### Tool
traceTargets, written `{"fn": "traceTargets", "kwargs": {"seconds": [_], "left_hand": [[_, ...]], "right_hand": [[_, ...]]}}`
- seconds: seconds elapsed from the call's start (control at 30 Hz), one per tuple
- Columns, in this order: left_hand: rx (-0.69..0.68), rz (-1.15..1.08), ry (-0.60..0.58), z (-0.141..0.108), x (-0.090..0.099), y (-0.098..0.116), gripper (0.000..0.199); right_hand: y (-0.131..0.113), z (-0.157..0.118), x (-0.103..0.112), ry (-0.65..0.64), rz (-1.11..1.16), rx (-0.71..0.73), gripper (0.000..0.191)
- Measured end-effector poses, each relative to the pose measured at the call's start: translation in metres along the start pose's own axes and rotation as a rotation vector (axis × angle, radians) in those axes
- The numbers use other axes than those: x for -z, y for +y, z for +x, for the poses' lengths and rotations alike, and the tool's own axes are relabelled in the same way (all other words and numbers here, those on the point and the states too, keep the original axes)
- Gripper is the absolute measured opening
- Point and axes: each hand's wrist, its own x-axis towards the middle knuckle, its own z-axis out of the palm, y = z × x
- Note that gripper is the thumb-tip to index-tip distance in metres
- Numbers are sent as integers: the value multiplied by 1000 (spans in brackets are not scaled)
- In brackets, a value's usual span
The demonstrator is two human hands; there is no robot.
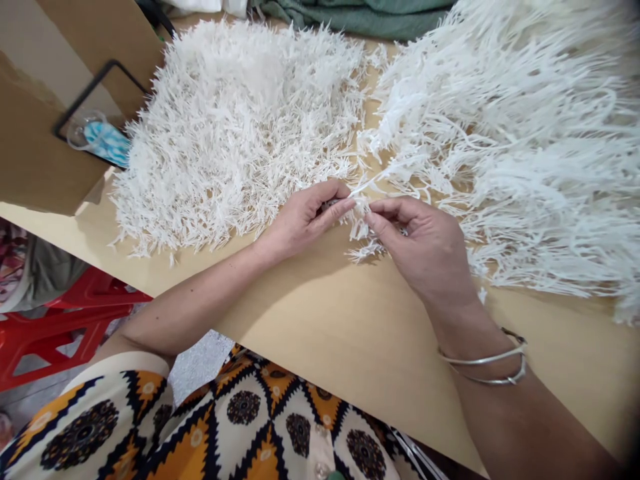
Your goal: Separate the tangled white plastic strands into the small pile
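Two bare hands meet above the pale wood-coloured worktop (320, 333), near the gap between two heaps of white pieces. In this gap is the thin white strand with small branches, plastic in its look (370, 181). It lies directly at the fingertips of the left hand (313, 210), which is the nearer one; the right hand (425, 240) is just beside, to the right and a little lower, on the side nearer to the body.

The long axis of the strand is slanting. From the left fingertips it goes away from the body and to the right, so its far end points towards the wide heap of long white strands (525, 167). Where exactly this end finishes I cannot tell, because it mixes with the similar pieces there. Close to the left fingertips is a small white bushy tuft (361, 208); whether it belongs to the same strand is not clear.

The left hand has its thumb and forefinger pressed together, with the strand between them. The right hand has its thumb and forefinger nearly meeting at the right edge of the tuft, and it seems to pinch it lightly. Under the tuft, a loose white branched piece (367, 251) rests on the worktop. Behind the left hand stands the dense heap of short white sprigs (240, 133).
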Motion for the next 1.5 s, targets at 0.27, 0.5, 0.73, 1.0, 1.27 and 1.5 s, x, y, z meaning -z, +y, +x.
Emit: {"fn": "traceTargets", "kwargs": {"seconds": [0.27, 0.5, 0.73, 1.0, 1.27, 1.5], "left_hand": [[16, -15, -74, -1, 3, 0, 37], [19, 48, -211, 0, 7, 5, 31], [-22, 30, -274, 1, 11, 3, 30], [-18, -5, -321, 2, 12, 1, 34], [94, -203, -186, -1, 6, 3, 39], [193, -205, -17, -2, 3, -2, 43]], "right_hand": [[-4, 0, 0, 1, -22, 37, 15], [6, 6, -1, 102, -373, 153, 15], [14, 9, -18, 134, -681, 176, 15], [17, 10, -22, 162, -641, 168, 19], [16, 18, 8, -4, -496, 183, 25], [4, 18, 47, -248, -14, -18, 28]]}}
